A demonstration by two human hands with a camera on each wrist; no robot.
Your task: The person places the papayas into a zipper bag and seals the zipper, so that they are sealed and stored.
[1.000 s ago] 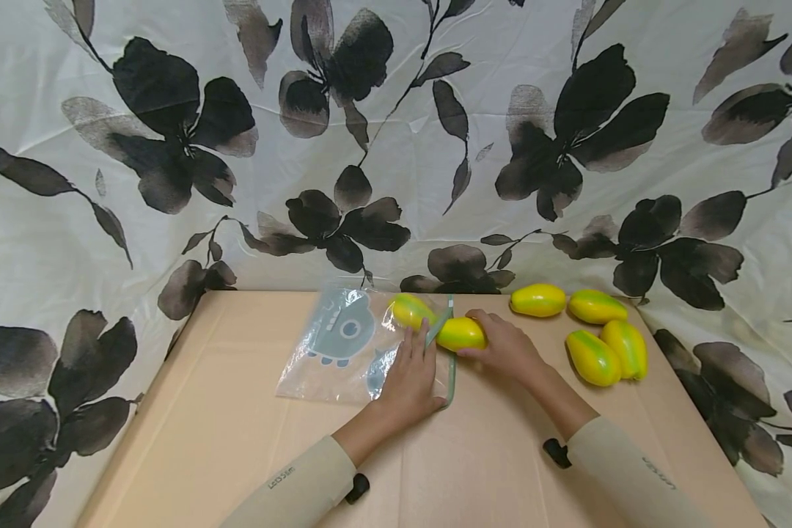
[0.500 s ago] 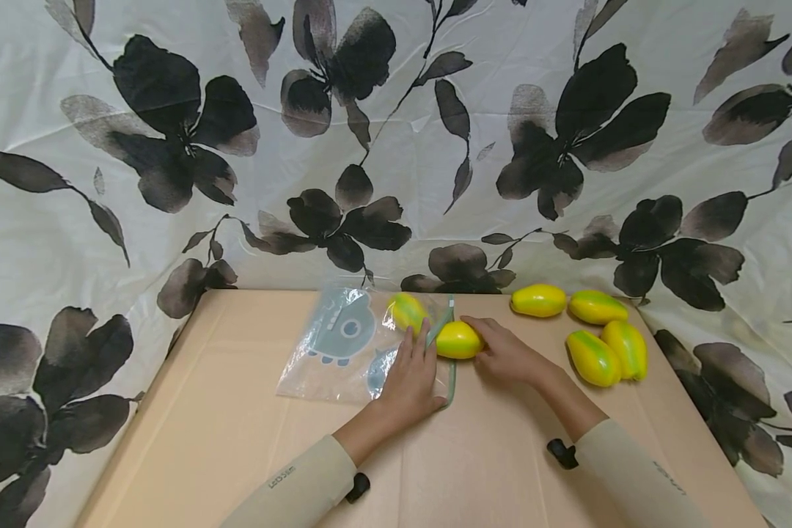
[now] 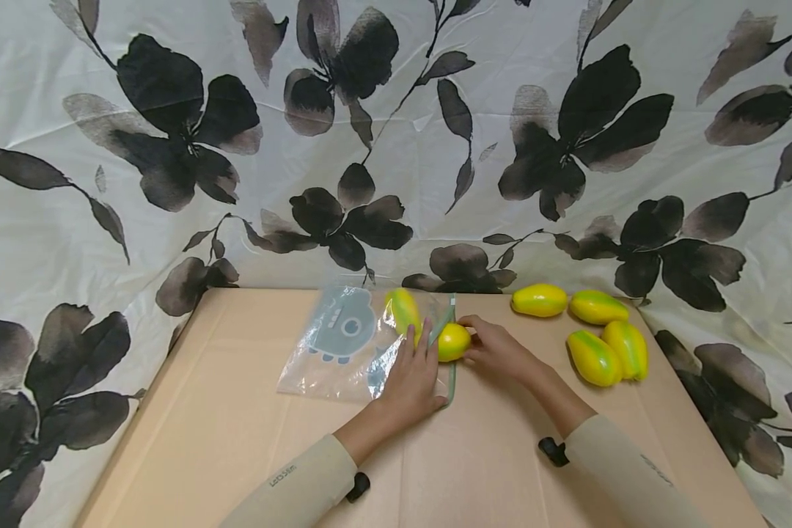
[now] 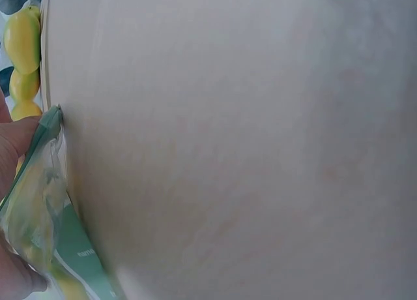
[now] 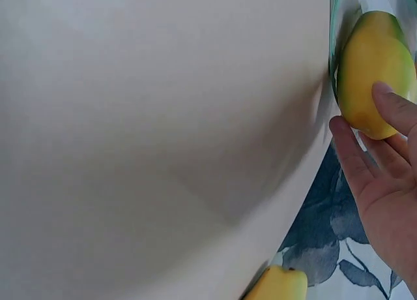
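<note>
A clear zip bag (image 3: 297,381) with a blue-grey cartoon print lies flat, its green-edged mouth facing right. My left hand (image 3: 405,389) rests across it near the mouth. In the left wrist view, the thumb and fingers hold the bag's green rim (image 4: 45,127). One yellow-green papaya (image 3: 402,308) is inside, close to the left fingertips. A second papaya (image 3: 453,342) sits in the mouth, partly under the raised flap. My right hand (image 3: 501,353) holds its outer end; the right wrist view shows the thumb on this papaya (image 5: 368,65) and fingers beneath.
Several more papayas lie at the back right: one single papaya (image 3: 539,301), another papaya (image 3: 598,306) beside it, and a touching pair with its left papaya (image 3: 592,358) nearer. A cardboard-coloured board (image 3: 237,440) supports everything. Behind hangs a floral cloth (image 3: 435,220).
The right hand has shifted slightly left, taking its papaya further into the bag mouth. The papaya inside has turned more lengthwise. The left hand stays in place.
</note>
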